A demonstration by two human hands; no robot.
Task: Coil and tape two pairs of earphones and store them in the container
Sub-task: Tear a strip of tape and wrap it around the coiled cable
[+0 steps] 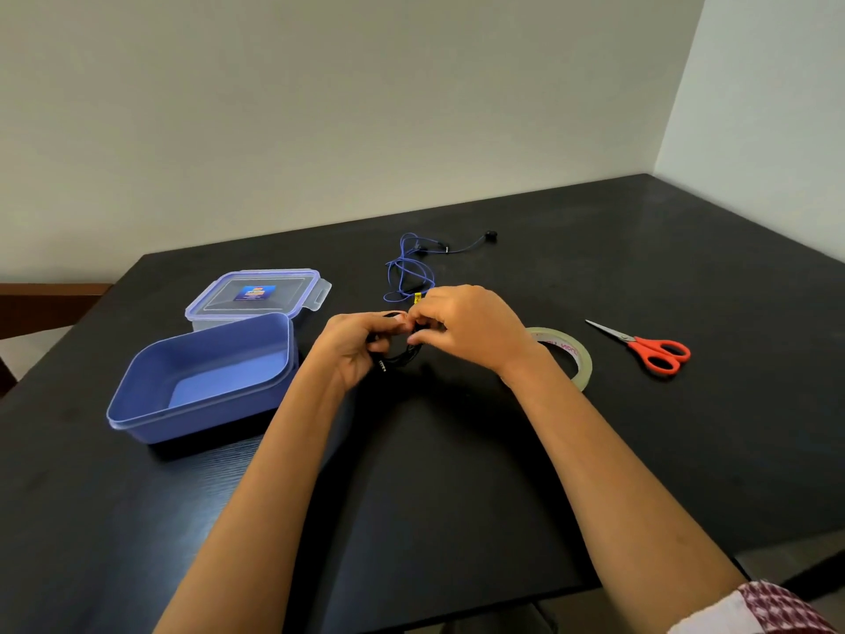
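Observation:
A coiled black pair of earphones is held above the table's middle, its plug sticking out below. My left hand grips the coil from the left. My right hand pinches it from the right, fingertips meeting the left thumb. A blue pair of earphones lies loose and uncoiled behind my hands. The open blue container stands to the left with nothing inside. A roll of clear tape lies flat, partly hidden by my right wrist.
The container's clear lid with blue rim lies just behind the container. Red-handled scissors lie shut to the right of the tape. The black table ends at a wall behind and has its front edge near me.

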